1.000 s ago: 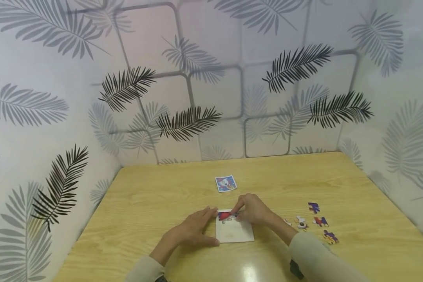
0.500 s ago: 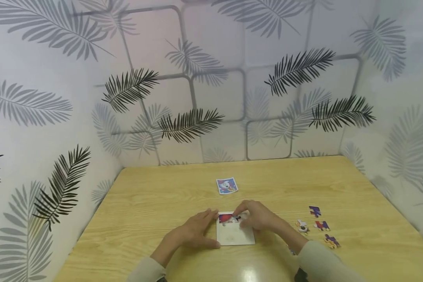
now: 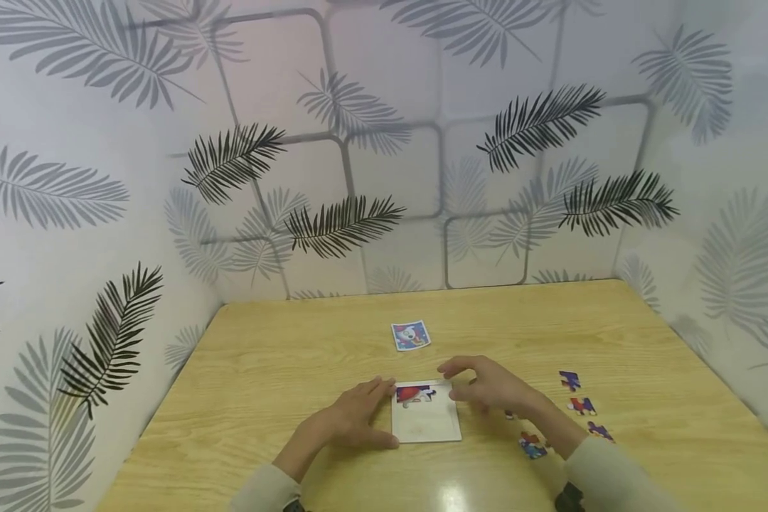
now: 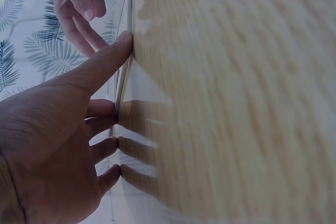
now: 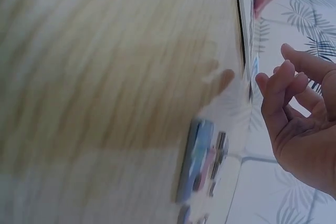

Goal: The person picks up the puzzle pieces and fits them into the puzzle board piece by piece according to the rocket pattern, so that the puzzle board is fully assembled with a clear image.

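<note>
A white square puzzle board (image 3: pixel 425 427) lies flat on the table. Joined pieces with a red and white picture (image 3: pixel 413 393) fill its upper left corner. Along the left edge of the board rests my left hand (image 3: pixel 357 416); its thumb and fingers are spread and touch the rim, as the left wrist view also shows (image 4: pixel 58 114). My right hand (image 3: pixel 489 387) hovers by the board's upper right corner, apart from the joined pieces. In the right wrist view that hand (image 5: pixel 304 124) has loosely bent fingers and nothing between them.
A small picture card (image 3: pixel 411 336) of a white cartoon animal lies behind the board. Several loose puzzle pieces lie to the right, among them a blue and red one (image 3: pixel 532 445) and a purple one (image 3: pixel 569 380). My right forearm hides part of that area. A patterned wall stands behind.
My right hand has let go of the joined pieces and moved right, uncovering their knobbed right edge. The right forearm has shifted over some loose pieces. My left hand has stayed at the board's edge.
</note>
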Demonstrator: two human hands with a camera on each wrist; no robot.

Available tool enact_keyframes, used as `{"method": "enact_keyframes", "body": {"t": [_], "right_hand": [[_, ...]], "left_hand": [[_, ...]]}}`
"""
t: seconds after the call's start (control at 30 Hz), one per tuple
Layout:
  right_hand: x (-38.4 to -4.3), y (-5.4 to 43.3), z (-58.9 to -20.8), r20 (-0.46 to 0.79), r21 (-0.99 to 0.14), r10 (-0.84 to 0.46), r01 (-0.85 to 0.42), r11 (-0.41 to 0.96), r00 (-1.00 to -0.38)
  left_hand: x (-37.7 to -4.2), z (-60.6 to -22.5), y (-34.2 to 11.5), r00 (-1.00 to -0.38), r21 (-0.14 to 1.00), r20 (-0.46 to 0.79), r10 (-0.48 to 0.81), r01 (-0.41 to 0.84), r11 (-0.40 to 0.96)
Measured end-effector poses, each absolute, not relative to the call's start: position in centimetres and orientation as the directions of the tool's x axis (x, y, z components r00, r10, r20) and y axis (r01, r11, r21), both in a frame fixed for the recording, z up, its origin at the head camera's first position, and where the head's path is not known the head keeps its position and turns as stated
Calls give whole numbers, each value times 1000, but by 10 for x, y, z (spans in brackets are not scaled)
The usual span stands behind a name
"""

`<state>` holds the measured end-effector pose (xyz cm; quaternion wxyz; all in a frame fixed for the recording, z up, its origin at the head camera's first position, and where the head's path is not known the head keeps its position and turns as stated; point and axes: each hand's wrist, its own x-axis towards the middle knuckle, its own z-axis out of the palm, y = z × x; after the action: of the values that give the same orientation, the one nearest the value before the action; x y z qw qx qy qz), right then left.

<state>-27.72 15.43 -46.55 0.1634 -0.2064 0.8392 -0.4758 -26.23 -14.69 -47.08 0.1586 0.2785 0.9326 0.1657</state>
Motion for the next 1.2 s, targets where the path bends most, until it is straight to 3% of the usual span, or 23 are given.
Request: {"method": "enact_keyframes", "body": {"t": [1.2], "right_hand": [[-266, 253, -471, -62, -863, -379, -141, 486, -923]], "left_hand": [[-258, -470, -147, -798, 401, -186, 574, 472, 786]]}}
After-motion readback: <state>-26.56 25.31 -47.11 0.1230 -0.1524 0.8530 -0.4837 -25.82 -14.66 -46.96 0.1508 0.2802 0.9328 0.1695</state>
